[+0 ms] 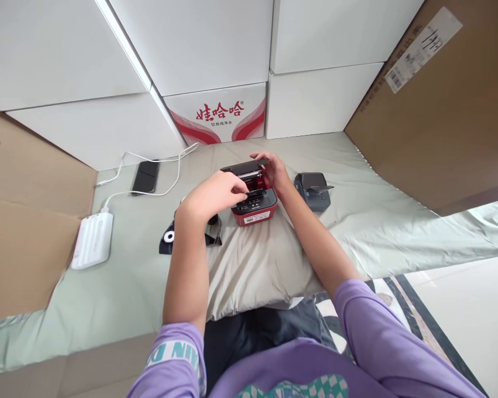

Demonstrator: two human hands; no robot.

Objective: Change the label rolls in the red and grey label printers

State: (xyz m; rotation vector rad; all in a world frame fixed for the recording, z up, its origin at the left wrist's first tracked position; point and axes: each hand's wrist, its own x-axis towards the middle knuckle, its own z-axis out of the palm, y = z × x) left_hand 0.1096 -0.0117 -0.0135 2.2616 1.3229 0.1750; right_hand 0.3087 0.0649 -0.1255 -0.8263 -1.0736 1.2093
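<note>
A small red and black label printer [254,214] sits on the cloth-covered surface with its dark lid [243,166] raised. Inside it a metal roller and a red interior are visible. My left hand [222,193] reaches over the printer's left side, fingers bent down and closed at a black part by the front of the opening. What lies between those fingertips is hidden. At the right rear, my right hand [275,170] curls around the lid's edge and the printer's side. A dark grey device [314,192] with a raised flap stands right of the printer.
Behind my left arm lies a dark item with a white ring [169,237], partly covered. Farther left are a black phone [146,177] and a white power bank [93,240] with a white cable. Cardboard [448,127] and white boxes [216,116] enclose the surface [128,287].
</note>
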